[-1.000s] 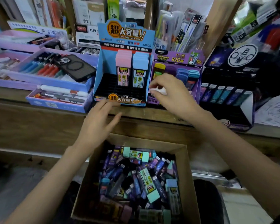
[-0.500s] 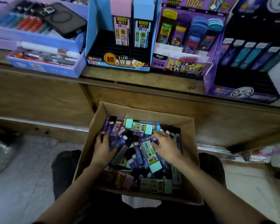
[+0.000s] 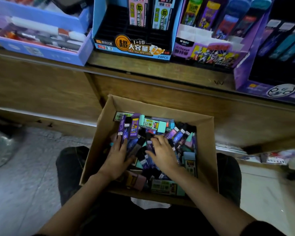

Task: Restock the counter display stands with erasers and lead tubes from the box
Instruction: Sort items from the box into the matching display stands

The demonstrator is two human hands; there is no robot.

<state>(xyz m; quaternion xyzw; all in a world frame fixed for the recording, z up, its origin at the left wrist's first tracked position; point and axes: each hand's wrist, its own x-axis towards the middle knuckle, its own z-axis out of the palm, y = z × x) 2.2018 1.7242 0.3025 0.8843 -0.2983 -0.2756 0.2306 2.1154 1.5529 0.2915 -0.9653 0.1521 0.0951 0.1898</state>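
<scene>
Left grip [image 3: 116,155] holds purple lead tubes [image 3: 126,127] upright, inside box [image 3: 205,142], left side. Right grip [image 3: 162,150] curled into pile [image 3: 182,137]; hold cannot tell.

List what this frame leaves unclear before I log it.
Head view only.
- Left hand: fingers among purple tubes; gripping or just touching, unclear.
- Right hand: fingertips buried in the pile; grip hidden.
- Blue display stand: top cut off by the upper edge, so its fill is unknown.
- Box: bottom layer hidden under the pile.
</scene>
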